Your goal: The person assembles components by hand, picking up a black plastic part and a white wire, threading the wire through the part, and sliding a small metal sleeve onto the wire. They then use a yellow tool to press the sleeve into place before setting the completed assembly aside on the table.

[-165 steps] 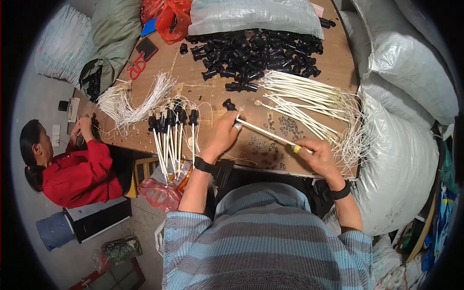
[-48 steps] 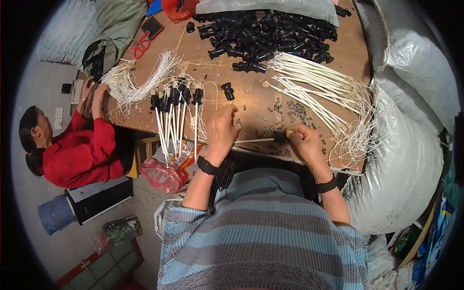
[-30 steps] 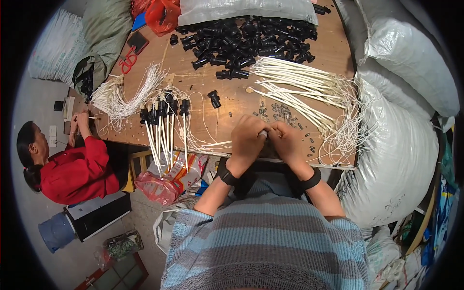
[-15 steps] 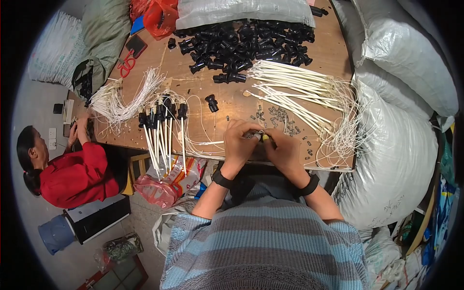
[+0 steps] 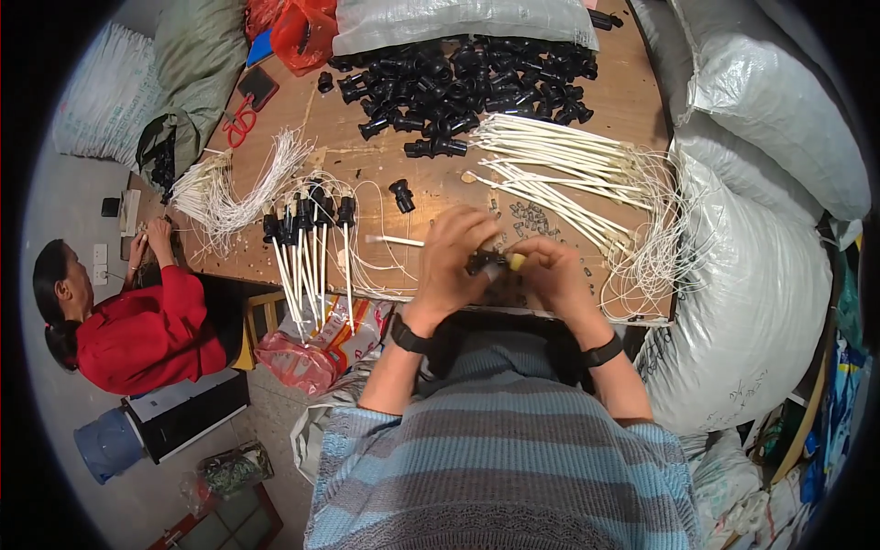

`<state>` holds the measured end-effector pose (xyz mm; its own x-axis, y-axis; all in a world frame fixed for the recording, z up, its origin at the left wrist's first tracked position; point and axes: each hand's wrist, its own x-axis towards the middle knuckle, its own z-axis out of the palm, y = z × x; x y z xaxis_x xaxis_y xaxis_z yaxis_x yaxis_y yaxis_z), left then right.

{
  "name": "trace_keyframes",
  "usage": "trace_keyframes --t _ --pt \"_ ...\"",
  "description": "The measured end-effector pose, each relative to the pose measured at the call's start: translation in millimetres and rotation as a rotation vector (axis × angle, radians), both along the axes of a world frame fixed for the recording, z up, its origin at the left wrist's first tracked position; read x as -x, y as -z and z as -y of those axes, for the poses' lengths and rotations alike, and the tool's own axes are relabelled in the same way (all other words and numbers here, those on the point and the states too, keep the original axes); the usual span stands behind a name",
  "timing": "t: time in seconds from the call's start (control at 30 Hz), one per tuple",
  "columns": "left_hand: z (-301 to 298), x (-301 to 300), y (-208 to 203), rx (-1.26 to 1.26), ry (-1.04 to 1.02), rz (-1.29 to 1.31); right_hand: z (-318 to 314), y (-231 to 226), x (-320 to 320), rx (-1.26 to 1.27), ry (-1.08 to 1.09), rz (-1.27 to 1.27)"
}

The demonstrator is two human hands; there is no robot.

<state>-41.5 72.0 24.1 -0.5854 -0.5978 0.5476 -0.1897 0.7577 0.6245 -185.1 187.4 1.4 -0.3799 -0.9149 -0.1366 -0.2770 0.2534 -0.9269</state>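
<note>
Your left hand (image 5: 449,266) is curled around a black socket (image 5: 482,261), partly hidden by your fingers, above the near edge of the tabletop (image 5: 376,156). A white tube (image 5: 399,240) sticks out to the left from under that hand. Your right hand (image 5: 561,280) meets the socket's right end, its thumb in a yellow cover (image 5: 517,262) close to the fingers; you have it too blurred to tell whether it grips anything.

Just beyond your hands lie scattered small metal clips (image 5: 529,218), and a loose black socket (image 5: 401,195) stands apart to the far left of them. To your right is a bundle of white tubes (image 5: 564,158), their thin wires trailing near a bulging white sack (image 5: 733,321). To your left, socketed tubes (image 5: 346,211) hang over the near edge, with a wire bundle (image 5: 238,197) farther left. A black socket pile (image 5: 440,87) covers the far side.
</note>
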Motion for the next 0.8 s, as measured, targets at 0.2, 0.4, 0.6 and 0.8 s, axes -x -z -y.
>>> trace_keyframes --t 0.2,0.4,0.6,0.8 --pt "1 5 12 -0.389 0.326 0.334 -7 0 11 0.220 0.127 0.808" --pt "-1 1 14 -0.349 0.183 0.398 -11 -24 13 0.192 -0.238 -0.473" --pt "-9 0 8 -0.074 0.236 0.315 14 -37 31 -0.251 -0.323 -0.014" --pt "-13 -14 0 0.009 0.260 0.344 14 -17 22 -0.269 -0.382 0.312"
